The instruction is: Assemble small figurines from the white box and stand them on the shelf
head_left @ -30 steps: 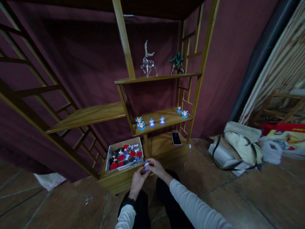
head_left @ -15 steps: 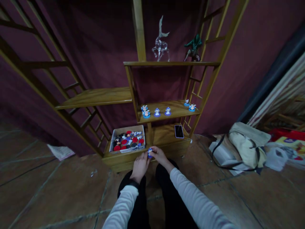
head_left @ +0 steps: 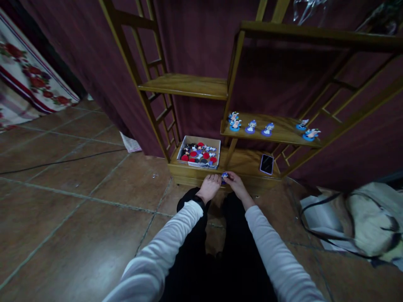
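Note:
A small purple-and-white figurine point(head_left: 224, 176) on a purple base is pinched in the fingers of my right hand point(head_left: 236, 185), just in front of the cabinet's low front edge. Close beside it on the left is my left hand point(head_left: 210, 187), back upward, with its fingers curled and their tips hidden. An open cardboard box point(head_left: 180, 157) of mixed figurines and red and black discs stands on the low shelf, beyond my left hand. Two similar purple figurines, one a white-bodied figurine point(head_left: 251, 126) and its twin point(head_left: 268, 129), stand upright on the shelf above.
On that middle shelf point(head_left: 283, 122) stand blue-based figurines at the left point(head_left: 234, 124) and right point(head_left: 311, 134). A phone point(head_left: 266, 164) lies on the low shelf. A clear ornament point(head_left: 310, 9) is cut off at the top. A bag point(head_left: 371, 218) sits on the floor at right.
My view has swung left and down, so the shelves and hands appear farther right. The figurine stays in my right fingers, and my left hand remains beside it.

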